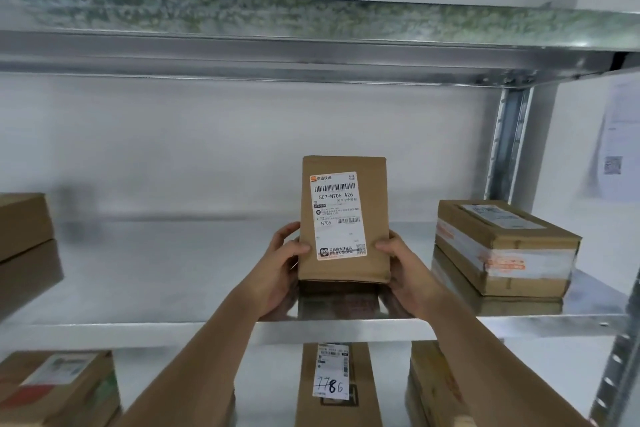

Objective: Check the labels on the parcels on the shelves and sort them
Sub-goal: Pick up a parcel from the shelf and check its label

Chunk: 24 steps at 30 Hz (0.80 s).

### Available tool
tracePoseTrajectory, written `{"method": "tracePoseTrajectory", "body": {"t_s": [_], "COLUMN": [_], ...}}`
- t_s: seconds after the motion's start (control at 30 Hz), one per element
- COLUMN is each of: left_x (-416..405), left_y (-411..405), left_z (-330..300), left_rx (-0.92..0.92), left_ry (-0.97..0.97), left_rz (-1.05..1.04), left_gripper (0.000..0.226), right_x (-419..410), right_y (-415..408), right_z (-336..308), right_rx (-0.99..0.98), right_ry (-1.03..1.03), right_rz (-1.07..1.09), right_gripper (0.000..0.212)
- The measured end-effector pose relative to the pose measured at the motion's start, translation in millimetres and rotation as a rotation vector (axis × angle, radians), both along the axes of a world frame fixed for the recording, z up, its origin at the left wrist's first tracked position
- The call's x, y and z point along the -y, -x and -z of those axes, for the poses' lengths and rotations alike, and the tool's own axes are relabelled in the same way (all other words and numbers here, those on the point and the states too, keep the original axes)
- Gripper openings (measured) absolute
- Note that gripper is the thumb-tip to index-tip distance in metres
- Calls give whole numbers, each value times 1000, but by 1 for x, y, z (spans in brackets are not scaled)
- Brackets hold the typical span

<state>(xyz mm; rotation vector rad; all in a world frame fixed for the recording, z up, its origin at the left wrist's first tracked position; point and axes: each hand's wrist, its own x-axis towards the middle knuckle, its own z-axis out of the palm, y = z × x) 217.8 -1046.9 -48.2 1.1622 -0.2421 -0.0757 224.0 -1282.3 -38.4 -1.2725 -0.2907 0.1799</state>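
- The labelled cardboard parcel (343, 218) stands upright on its short end near the front edge of the middle steel shelf (173, 288), roughly midway along it, with its white shipping label (337, 215) facing the camera; "507-N705 A26" and "N705" read clearly.
- The left hand (280, 270) grips the parcel's lower left edge, thumb curled onto the front face and the other fingers wrapped behind.
- The right hand (403, 270) mirrors it on the lower right edge, thumb on the front, fingers curled round the side and back.
- Whether the parcel's bottom rests on the shelf or hangs just above it I cannot tell; a reflection sits directly beneath.
- Risk: the parcel is tall and narrow on a slick metal surface, so letting go while it is upright could let it tip forward off the front edge.
- Risk: both grips sit low, so a quick tilt could make the top swing and the box slip.
- Risk: the taped brown box (502, 246) lies near the right end of the shelf; a sideways move that way could knock it.
- Risk: the parcel marked "7786" (334, 385) on the shelf below stands right under the hands, so a drop could strike it.
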Motion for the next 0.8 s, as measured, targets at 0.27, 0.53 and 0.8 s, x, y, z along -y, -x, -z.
{"method": "tracePoseTrajectory", "body": {"t_s": [0.27, 0.53, 0.8], "left_x": [0, 5, 3], "left_y": [3, 11, 13], "left_z": [-2, -6, -6], "left_rx": [3, 40, 111], "left_ry": [-1, -39, -133], "left_rz": [29, 25, -16], "left_gripper": [89, 86, 85], "right_x": [-1, -2, 1], "right_y": [-2, -1, -5], "right_z": [1, 1, 2], "right_rx": [-5, -33, 27], "right_ry": [0, -29, 51], "right_rz": [17, 9, 30], "right_gripper": [54, 59, 77]}}
